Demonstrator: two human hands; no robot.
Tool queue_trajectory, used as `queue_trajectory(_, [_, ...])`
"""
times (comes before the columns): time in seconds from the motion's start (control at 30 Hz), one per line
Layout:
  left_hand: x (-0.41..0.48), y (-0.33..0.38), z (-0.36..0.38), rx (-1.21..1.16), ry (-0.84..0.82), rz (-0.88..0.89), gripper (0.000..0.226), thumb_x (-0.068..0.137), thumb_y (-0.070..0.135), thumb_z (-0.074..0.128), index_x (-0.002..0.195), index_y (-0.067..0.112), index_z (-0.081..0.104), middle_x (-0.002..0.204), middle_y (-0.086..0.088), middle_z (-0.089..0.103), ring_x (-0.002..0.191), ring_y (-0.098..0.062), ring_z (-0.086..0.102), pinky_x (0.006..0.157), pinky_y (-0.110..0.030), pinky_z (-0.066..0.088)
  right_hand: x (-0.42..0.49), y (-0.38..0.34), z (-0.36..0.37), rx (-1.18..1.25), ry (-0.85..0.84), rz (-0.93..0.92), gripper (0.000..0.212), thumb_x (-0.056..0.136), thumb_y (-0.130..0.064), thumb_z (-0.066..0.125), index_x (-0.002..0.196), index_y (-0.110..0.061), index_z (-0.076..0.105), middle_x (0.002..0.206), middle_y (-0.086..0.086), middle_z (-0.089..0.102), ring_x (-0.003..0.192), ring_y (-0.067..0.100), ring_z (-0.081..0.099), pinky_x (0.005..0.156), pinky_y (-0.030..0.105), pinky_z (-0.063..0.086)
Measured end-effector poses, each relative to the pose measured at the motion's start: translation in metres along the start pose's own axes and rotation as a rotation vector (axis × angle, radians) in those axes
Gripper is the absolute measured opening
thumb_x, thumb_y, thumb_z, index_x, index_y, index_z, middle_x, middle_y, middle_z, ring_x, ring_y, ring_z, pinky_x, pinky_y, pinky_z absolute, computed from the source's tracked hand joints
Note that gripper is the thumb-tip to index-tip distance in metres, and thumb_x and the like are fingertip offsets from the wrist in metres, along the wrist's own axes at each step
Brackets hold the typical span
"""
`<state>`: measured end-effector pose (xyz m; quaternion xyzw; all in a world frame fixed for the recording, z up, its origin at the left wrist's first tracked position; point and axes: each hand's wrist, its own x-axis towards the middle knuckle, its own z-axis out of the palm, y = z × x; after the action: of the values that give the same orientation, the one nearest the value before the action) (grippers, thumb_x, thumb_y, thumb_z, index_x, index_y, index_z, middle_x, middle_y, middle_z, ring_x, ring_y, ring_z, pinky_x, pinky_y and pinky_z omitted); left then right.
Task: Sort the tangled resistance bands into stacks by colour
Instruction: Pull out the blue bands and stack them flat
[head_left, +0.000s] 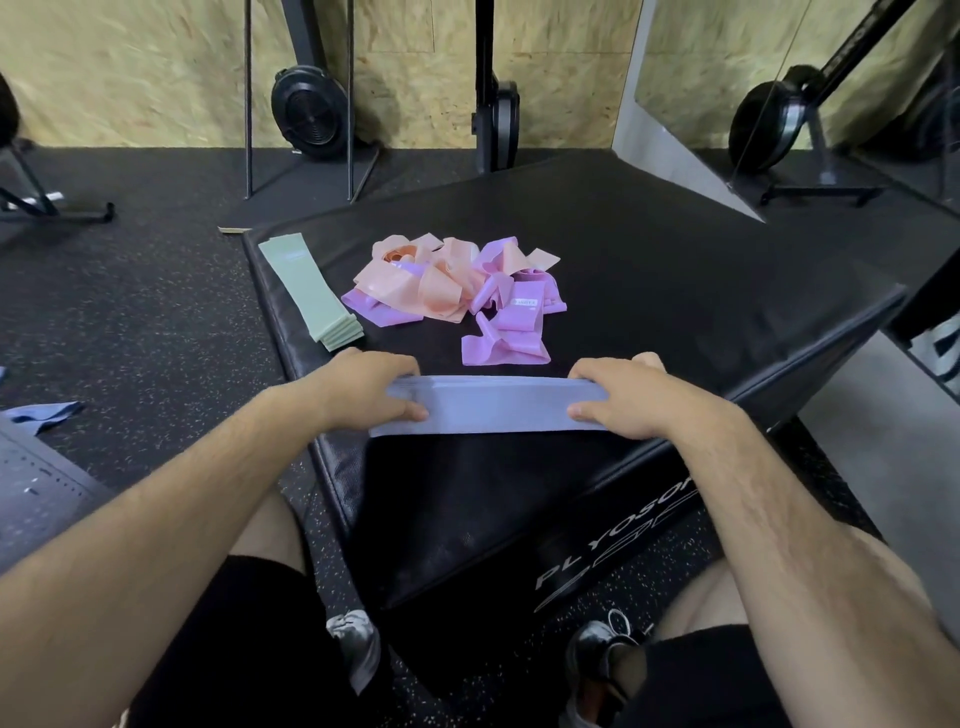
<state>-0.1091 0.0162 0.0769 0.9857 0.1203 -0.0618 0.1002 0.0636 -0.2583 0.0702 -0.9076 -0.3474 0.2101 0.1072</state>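
while both hands hold the blue-grey stack (491, 405) at the near edge of the black plyo box (675, 291), the task looks roughly half done. left hand (363, 389) pinches the stack's left end, thumb on top and fingers curled over the far edge; right hand (618, 395) grips the right end the same way. the stack lies flat on the box, bands squared up, count not readable. green stack (311, 296) sits finished along the box's left edge, well apart from the hands. left to do: the tangled pile (452, 286) at the box centre, peach and purple bands knotted together, 1 purple band (506, 348) lying just beside it, nearer the hands. so 2 colours appear stacked, 2 not yet. a blue band (44, 413) lies on the floor to the left, off the box, maybe missed.
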Motion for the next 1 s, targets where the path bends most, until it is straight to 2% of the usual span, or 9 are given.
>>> queue_trajectory(0.17, [-0.012,-0.019,-0.008,-0.350,0.007,-0.045,0.022,0.083,0.032,0.082,0.095,0.021,0.067,0.080,0.008,0.060,0.066,-0.001,0.053,0.059,-0.014,0.038,0.000,0.030,-0.017,0.089,0.054,0.017,0.011,0.089,-0.043,0.068,0.092,-0.035,0.062,0.096,-0.008,0.068,0.098,0.021,0.062,0.079,0.038,0.050])
queue_trajectory(0.23, [-0.010,-0.017,-0.009,-0.497,0.050,-0.080,0.019,0.082,0.030,0.083,0.094,0.023,0.070,0.080,0.007,0.065,0.066,0.002,0.054,0.061,-0.012,0.040,0.001,0.039,-0.024,0.237,0.125,0.013,0.012,0.088,-0.039,0.074,0.092,-0.030,0.066,0.096,-0.004,0.070,0.090,0.020,0.066,0.082,0.040,0.053])
queue_trajectory(0.3, [-0.003,-0.011,-0.013,-0.701,0.104,-0.114,0.017,0.082,0.027,0.083,0.096,0.024,0.073,0.088,0.002,0.071,0.077,-0.007,0.062,0.072,-0.021,0.047,0.001,0.048,-0.031,0.429,0.233,0.042,0.015,0.089,-0.032,0.077,0.097,-0.024,0.067,0.097,-0.001,0.070,0.087,0.021,0.068,0.082,0.039,0.056])
queue_trajectory(0.43, [0.032,0.028,-0.029,-1.001,0.168,-0.132,0.012,0.089,0.016,0.074,0.101,0.020,0.072,0.090,0.001,0.070,0.077,-0.009,0.065,0.061,-0.019,0.052,0.003,0.071,-0.042,0.878,0.448,0.121,0.027,0.091,-0.020,0.076,0.113,-0.019,0.059,0.110,0.007,0.068,0.094,0.024,0.072,0.067,0.035,0.061])
queue_trajectory(0.53, [0.070,0.069,-0.036,-1.073,0.160,-0.100,0.014,0.091,0.012,0.071,0.105,0.012,0.069,0.101,-0.007,0.068,0.086,-0.017,0.066,0.063,-0.022,0.056,0.009,0.090,-0.050,0.943,0.687,0.215,0.034,0.090,-0.023,0.074,0.119,-0.022,0.055,0.110,0.001,0.066,0.092,0.018,0.067,0.060,0.031,0.055])
queue_trajectory(0.63, [0.109,0.112,-0.028,-1.111,0.143,-0.084,0.013,0.089,0.013,0.072,0.101,0.015,0.071,0.104,-0.010,0.071,0.085,-0.016,0.068,0.065,-0.022,0.057,0.018,0.116,-0.059,0.941,0.862,0.319,0.036,0.090,-0.025,0.070,0.119,-0.025,0.050,0.110,0.001,0.064,0.085,0.020,0.064,0.067,0.035,0.056])
queue_trajectory(0.73, [0.141,0.150,-0.010,-1.073,0.146,-0.092,0.013,0.088,0.018,0.070,0.096,0.027,0.069,0.103,-0.004,0.072,0.080,-0.010,0.068,0.071,-0.025,0.059,0.027,0.145,-0.069,1.041,0.867,0.344,0.037,0.090,-0.020,0.065,0.122,-0.026,0.047,0.116,0.005,0.062,0.090,0.019,0.066,0.068,0.030,0.054])
queue_trajectory(0.83, [0.166,0.178,0.011,-1.089,0.140,-0.108,0.015,0.089,0.018,0.069,0.103,0.022,0.070,0.103,-0.002,0.071,0.078,-0.007,0.067,0.066,-0.020,0.055,0.037,0.171,-0.074,1.027,0.858,0.374,0.040,0.088,-0.018,0.060,0.125,-0.028,0.047,0.117,0.005,0.060,0.100,0.020,0.065,0.076,0.033,0.056])
queue_trajectory(1.0, [0.182,0.204,0.033,-1.168,0.139,-0.158,0.010,0.088,0.020,0.071,0.097,0.023,0.072,0.097,0.001,0.073,0.083,-0.013,0.069,0.066,-0.024,0.054,0.058,0.205,-0.082,1.013,0.982,0.402,0.035,0.091,-0.020,0.063,0.122,-0.026,0.048,0.110,-0.001,0.058,0.092,0.009,0.058,0.067,0.025,0.044])
